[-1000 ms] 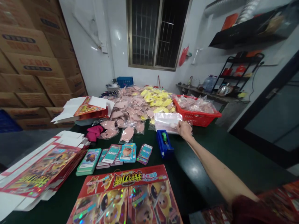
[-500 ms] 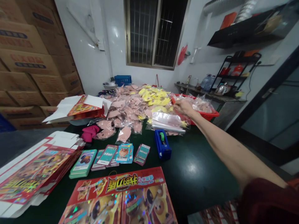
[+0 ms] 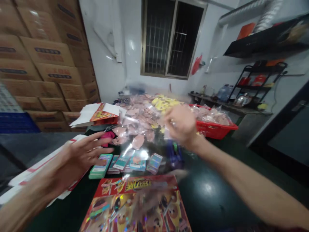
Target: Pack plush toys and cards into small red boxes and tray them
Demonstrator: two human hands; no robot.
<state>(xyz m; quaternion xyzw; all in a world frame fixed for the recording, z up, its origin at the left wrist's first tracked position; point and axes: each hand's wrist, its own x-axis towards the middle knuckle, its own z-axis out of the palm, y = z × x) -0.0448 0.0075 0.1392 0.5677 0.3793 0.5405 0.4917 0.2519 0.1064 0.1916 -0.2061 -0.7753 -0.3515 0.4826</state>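
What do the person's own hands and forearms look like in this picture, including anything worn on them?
The left hand and right hand are both ungloved. Both forearms are bare, with no watch or bracelet visible. The right hand is too blurred to tell about rings.

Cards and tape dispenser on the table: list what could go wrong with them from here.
1. The blurred right hand seems to grip what looks like clear film spread above the middle cards; its loose end could brush them out of place.
2. The open left hand appears close to the green-edged card stack; a fingertip might knock it.
3. The film might catch on the blue tape dispenser, just below the right hand in the view.
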